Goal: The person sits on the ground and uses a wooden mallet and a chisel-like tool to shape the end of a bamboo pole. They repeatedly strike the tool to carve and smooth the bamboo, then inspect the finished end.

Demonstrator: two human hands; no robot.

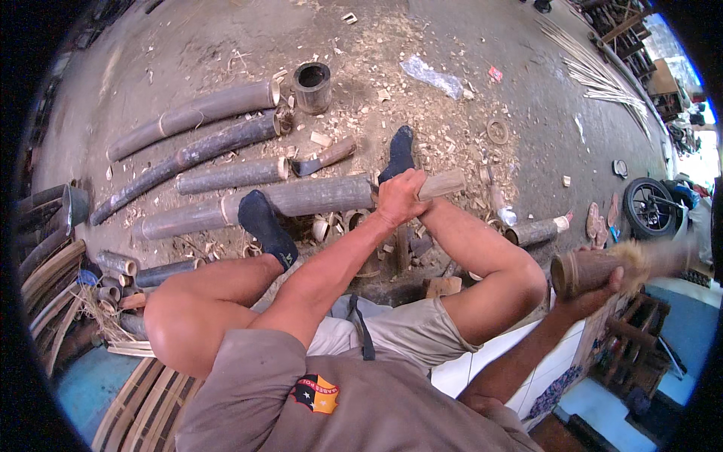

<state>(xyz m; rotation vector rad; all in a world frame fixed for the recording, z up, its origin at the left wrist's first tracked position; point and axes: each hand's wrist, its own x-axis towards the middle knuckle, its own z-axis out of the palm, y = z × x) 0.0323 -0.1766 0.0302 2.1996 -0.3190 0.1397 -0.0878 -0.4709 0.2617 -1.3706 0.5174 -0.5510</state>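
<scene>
Bamboo poles (324, 195), four lying roughly side by side, stretch across a floor (248, 45) before a seated person, one of two dark-socked feet (265, 226) resting over the nearest. One spoked wheel (650, 208) sits at far right. One bamboo section (574, 273), its outer end blurred, is held at right, the right hand (593, 295) wrapped around it. One hollow cylinder (312, 99) stands upright beside the farthest pole's end, its dark interior hiding any contents. One bladed tool (325, 157) lies beyond the nearest pole. One pale wooden piece (446, 183) is clenched in the left hand (401, 200), near that pole's right end.
</scene>
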